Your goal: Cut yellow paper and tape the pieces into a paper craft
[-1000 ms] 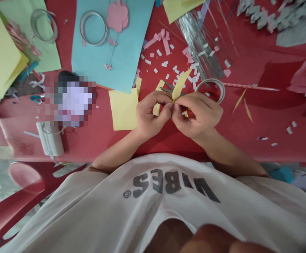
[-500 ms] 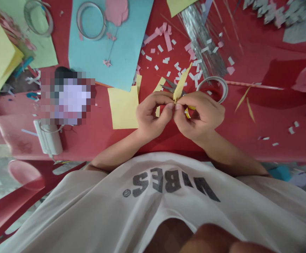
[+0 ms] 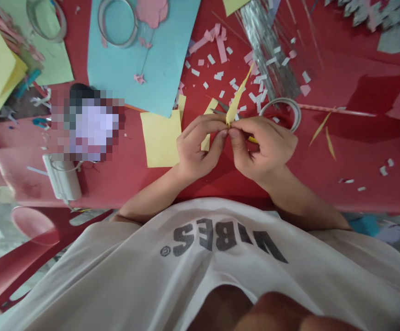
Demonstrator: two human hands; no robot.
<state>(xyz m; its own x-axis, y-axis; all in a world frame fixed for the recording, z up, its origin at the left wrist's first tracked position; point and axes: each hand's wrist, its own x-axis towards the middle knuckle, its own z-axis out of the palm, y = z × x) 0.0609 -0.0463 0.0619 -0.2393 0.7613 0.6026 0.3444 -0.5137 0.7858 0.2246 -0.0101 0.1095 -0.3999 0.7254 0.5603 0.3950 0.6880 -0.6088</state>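
Observation:
A narrow yellow paper piece (image 3: 237, 102) points up and to the right, its lower end pinched between the fingertips of both hands. My left hand (image 3: 202, 146) is closed on it from the left, and my right hand (image 3: 265, 146) is closed on it from the right, the thumbs almost touching. Behind the fingers lie scissors (image 3: 220, 110), partly hidden by the hands. A yellow paper sheet (image 3: 161, 138) rests on the red table (image 3: 145, 184) beside my left hand. Just beyond my right hand is a roll of tape (image 3: 295, 115), partly covered.
White and pink paper scraps (image 3: 219, 76) lie beyond the hands, near silver tinsel strips (image 3: 269, 50). A blue sheet (image 3: 117, 69) holds another tape roll (image 3: 99, 20). At the left are a white device (image 3: 64, 179) and a red chair (image 3: 44, 234); a striped stick (image 3: 338, 110) lies right.
The yellow piece has turned slightly and looks narrower, its tip higher. Both hands keep their pinch, with the right hand shifted slightly right. The view has moved a little.

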